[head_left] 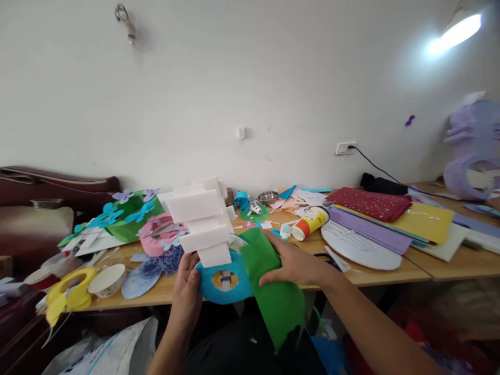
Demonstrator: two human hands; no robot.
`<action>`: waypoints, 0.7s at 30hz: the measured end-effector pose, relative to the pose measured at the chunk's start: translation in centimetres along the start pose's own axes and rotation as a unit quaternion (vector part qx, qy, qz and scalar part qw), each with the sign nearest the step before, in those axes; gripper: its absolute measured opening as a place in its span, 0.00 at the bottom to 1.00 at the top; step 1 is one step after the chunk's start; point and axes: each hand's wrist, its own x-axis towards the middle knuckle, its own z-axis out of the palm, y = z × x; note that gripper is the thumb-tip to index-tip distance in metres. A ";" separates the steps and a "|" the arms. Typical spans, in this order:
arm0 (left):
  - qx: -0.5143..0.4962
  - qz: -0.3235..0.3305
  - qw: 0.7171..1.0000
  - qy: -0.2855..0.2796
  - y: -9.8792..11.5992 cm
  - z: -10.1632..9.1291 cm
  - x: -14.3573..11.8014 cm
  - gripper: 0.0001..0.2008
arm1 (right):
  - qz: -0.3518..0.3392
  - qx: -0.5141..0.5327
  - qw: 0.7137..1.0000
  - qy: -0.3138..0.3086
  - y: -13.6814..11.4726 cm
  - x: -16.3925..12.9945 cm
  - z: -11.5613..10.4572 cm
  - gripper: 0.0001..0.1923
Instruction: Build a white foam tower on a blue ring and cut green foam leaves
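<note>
My left hand (pixel 186 291) grips the left edge of a blue foam disc (pixel 224 281) that has a cut-out in its middle. White stepped foam blocks (pixel 201 219) rise from the disc's top. My right hand (pixel 291 263) lies flat on a green foam sheet (pixel 273 291), pressing it against the disc's right side. The green sheet hangs down over the table's front edge towards my lap.
The wooden table (pixel 410 271) holds a glue tube (pixel 310 223), stacked coloured sheets (pixel 394 219), a white disc (pixel 357 247), a pink foam ring (pixel 158 237), green paper with butterflies (pixel 125 216), a paper bowl (pixel 107 279) and a yellow cut-out (pixel 66 299). A purple foam figure (pixel 472 151) stands far right.
</note>
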 end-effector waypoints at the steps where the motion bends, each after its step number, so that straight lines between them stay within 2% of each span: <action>1: 0.007 0.004 1.000 -0.004 0.1 0.0 0.0 0.34 | -0.002 -0.010 1.000 -0.018 -0.1 0.2 -0.1 0.61; 5: 0.031 0.011 0.999 -0.043 0.3 0.3 -0.1 0.38 | -0.022 -0.035 0.996 -0.079 -0.8 1.2 0.3 0.63; 10: 0.063 0.023 0.994 -0.086 0.9 0.8 -0.9 0.47 | -0.034 -0.001 0.995 -0.097 -2.4 1.7 1.0 0.62; 14: 0.112 -0.025 0.986 -0.121 2.6 1.6 -1.3 0.58 | -0.005 0.031 0.995 -0.098 -3.4 1.7 1.0 0.60; 17: 0.158 -0.046 0.978 -0.129 3.9 2.1 -1.2 0.56 | -0.001 0.025 0.994 -0.103 -3.7 1.7 0.9 0.60; 21: 0.168 -0.049 0.970 -0.167 4.6 2.4 -1.0 0.51 | -0.039 0.009 0.995 -0.090 -3.8 1.8 0.8 0.57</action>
